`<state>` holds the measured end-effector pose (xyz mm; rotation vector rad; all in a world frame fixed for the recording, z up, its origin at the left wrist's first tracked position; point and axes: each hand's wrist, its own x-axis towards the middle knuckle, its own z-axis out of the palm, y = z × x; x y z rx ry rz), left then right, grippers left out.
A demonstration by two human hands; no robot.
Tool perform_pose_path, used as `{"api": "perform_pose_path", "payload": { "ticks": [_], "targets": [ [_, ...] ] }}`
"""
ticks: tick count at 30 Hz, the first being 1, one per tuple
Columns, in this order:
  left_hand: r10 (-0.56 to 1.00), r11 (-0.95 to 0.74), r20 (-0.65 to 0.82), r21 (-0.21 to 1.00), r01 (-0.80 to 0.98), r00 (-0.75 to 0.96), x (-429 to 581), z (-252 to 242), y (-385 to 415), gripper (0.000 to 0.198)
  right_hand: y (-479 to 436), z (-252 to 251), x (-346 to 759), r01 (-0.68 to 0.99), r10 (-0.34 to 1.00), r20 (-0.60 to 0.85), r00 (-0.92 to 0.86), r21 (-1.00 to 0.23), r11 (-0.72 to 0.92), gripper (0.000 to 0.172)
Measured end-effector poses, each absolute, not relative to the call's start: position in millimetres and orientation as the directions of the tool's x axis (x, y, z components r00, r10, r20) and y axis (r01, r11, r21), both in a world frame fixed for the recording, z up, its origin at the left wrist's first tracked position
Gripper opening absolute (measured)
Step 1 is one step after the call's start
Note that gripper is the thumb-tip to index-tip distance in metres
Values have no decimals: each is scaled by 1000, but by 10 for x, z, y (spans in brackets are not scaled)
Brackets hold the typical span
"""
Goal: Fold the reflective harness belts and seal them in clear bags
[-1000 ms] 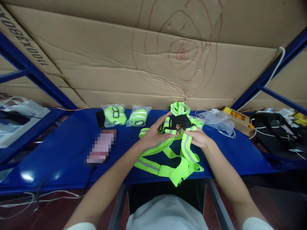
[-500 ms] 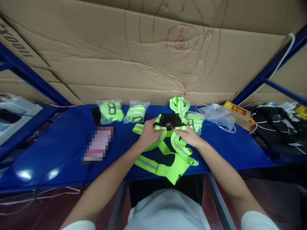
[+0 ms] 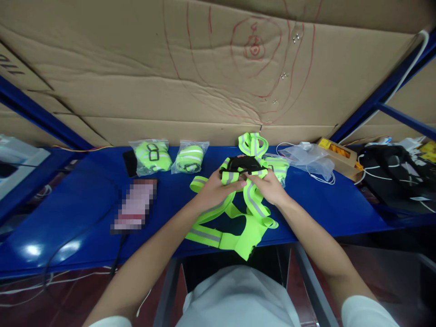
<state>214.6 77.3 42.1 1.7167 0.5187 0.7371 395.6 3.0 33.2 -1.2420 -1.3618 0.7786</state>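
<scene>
Between my hands is a neon-yellow reflective vest [image 3: 211, 236] made of elastic straps with grey stripes. My left hand [image 3: 216, 188] grips its upper left side, thumb lying across a strap. On the opposite side, my right hand [image 3: 270, 187] closes on the other strap, its fingers partly hidden. A black panel [image 3: 242, 163] with a dark edge sits at the top of the vest, raised off the table. Loose straps hang from it and lie in loops down to the table's front edge.
Packed vests in clear bags [image 3: 153, 156] [image 3: 190, 158] lie at the back left, another behind my right hand. A phone with a blurred screen [image 3: 135, 204] rests on the blue table [image 3: 85, 200]. Clear plastic bags [image 3: 308, 159] and an open cardboard box [image 3: 340, 159] are at the right.
Both hands have shifted their hold on the vest's top; the black panel has tilted and the left thumb now shows over a strap. The camera view has moved slightly.
</scene>
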Motion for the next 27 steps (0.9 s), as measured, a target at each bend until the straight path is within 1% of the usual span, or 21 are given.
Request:
{"api": "perform_pose_path", "payload": {
  "ticks": [2,4,6,7,9,10,11,12,13,15,17,19,23,25,27],
  "targets": [
    [737,-253,219,967,-40,640,2196,390,735,43,36,325,3918,254,952,283,117,-935,247,45],
    [749,-259,203,966,-3,630,2215,383,706,42,52,311,3906,247,958,274,82,-937,246,48],
    [752,-294,170,951,93,637,2199,395,698,40,71,301,3925,249,962,266,52,-937,246,50],
    [769,-337,178,929,153,613,2183,403,704,39,79,300,3942,260,961,272,47,-932,251,49],
    [807,-444,264,861,248,528,2149,412,730,36,90,305,3974,279,956,288,49,-923,264,46],
    [809,-483,310,835,265,499,2137,412,749,34,94,310,3984,283,955,292,47,-921,268,45],
    [807,-494,330,832,253,490,2129,408,768,32,97,315,3986,284,955,295,43,-920,271,45],
    [808,-470,321,857,212,494,2127,402,788,33,101,321,3981,284,955,295,36,-919,273,45],
    [812,-413,290,898,148,506,2128,395,807,36,107,328,3968,285,955,296,25,-918,277,45],
    [823,-248,216,969,-10,526,2138,387,841,53,127,343,3919,286,953,303,2,-913,290,46],
    [822,-109,172,983,-146,543,2143,394,871,68,155,361,3853,282,950,311,-15,-910,302,49],
    [801,-54,176,973,-223,573,2137,411,896,70,179,376,3789,277,945,327,-19,-906,319,53],
    [763,-100,243,960,-262,599,2113,427,922,68,180,376,3746,244,935,355,3,-907,344,54],
    [753,-82,210,970,-228,624,2112,429,909,71,153,361,3764,173,955,297,-20,-939,296,56],
    [737,-13,140,981,-193,661,2118,435,883,74,120,349,3784,93,976,208,-62,-973,213,58]
  ]
}}
